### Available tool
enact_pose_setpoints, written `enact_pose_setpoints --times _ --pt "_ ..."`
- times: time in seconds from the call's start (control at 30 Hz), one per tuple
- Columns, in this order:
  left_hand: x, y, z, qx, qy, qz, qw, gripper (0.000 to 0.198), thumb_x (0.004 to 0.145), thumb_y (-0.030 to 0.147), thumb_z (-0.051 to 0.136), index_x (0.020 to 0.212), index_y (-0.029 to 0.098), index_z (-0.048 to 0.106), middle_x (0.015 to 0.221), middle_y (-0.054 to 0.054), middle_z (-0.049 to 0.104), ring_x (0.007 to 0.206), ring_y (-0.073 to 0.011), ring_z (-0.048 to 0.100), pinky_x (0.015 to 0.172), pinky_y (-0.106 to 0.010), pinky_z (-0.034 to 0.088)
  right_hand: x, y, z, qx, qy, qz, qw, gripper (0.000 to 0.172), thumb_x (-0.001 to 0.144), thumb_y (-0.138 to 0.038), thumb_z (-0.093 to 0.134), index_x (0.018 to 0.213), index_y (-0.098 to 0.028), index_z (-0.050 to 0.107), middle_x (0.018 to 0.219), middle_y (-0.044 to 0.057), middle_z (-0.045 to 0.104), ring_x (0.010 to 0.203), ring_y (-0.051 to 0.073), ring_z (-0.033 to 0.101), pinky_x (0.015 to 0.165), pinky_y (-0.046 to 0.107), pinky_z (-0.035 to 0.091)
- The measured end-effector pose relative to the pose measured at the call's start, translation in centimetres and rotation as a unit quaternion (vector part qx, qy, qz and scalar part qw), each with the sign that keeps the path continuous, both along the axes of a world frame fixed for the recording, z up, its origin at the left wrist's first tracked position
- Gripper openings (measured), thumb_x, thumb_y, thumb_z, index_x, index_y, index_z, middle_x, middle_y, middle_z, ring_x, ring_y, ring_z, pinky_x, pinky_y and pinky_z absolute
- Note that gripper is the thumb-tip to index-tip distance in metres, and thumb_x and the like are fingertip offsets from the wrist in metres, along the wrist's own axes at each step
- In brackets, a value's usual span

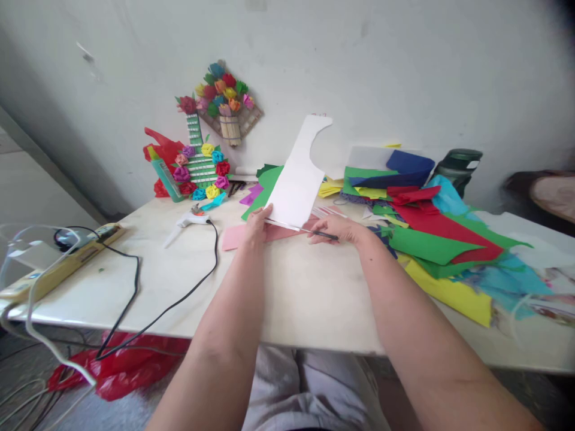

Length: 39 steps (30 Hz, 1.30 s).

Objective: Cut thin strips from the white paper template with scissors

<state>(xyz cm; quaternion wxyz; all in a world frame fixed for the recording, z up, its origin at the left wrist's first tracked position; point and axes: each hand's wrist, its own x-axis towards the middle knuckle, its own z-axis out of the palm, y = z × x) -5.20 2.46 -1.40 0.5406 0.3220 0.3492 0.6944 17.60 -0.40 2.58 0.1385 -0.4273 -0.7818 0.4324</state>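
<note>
A pale grey plaster wall (287, 54) is standing behind a cream-topped table (314, 305). Above it, the left hand (256, 225) is pinching the lower-left corner of a white, curved-edged card cutout (291, 188), while the right hand (336, 228) is gripping a slim, black-handled tool (327, 236) by the card's bottom edge. A loosening left pinch could be letting the card swing; a slipping tool could be marring its edge.

Near tabletop (314, 305) passable; white cutout (294, 185) blocks beyond, papers (431, 244) right.
</note>
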Motion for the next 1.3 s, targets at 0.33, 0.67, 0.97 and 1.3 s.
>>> enact_pose_setpoints --times 0.33,0.67,0.97,1.3 --pt "0.3 0.6 -0.6 0.016 0.013 0.007 1.0 0.033 0.045 0.031 0.083 0.063 0.013 0.062 0.058 -0.003 0.061 0.054 -0.0132 0.055 0.06 -0.027 0.047 0.0 0.4 -0.3 -0.019 -0.006 0.011 1.0 0.047 0.06 -0.053 0.072 0.082 -0.012 0.065 0.049 -0.005 0.046 0.04 0.005 0.038 0.038 0.019 0.027" --pt "0.4 0.7 -0.9 0.018 0.028 0.014 0.999 0.034 0.045 0.033 0.083 0.063 0.013 0.061 0.059 -0.002 0.06 0.056 -0.0137 0.055 0.063 -0.028 0.047 -0.2 0.8 -1.0 -0.017 -0.004 0.015 1.0 0.045 0.063 -0.052 0.07 0.083 -0.012 0.064 0.046 -0.006 0.044 0.039 0.005 0.038 0.036 0.019 0.027" --pt "0.3 0.5 -0.7 0.024 0.028 0.019 0.999 0.034 0.044 0.034 0.083 0.061 0.013 0.062 0.055 -0.001 0.059 0.052 -0.0115 0.052 0.058 -0.026 0.045 -0.6 0.3 -0.4 -0.008 -0.014 0.013 1.0 0.041 0.065 -0.049 0.069 0.081 -0.012 0.062 0.045 -0.007 0.04 0.038 0.004 0.033 0.035 0.019 0.023" --pt "0.3 0.3 -0.4 0.022 0.014 0.019 0.999 0.032 0.044 0.031 0.083 0.061 0.013 0.063 0.058 -0.002 0.061 0.053 -0.0122 0.054 0.059 -0.026 0.045 -0.7 0.4 -0.1 -0.008 -0.024 -0.002 1.0 0.038 0.065 -0.039 0.071 0.09 -0.014 0.059 0.053 -0.006 0.047 0.038 0.003 0.035 0.036 0.018 0.025"
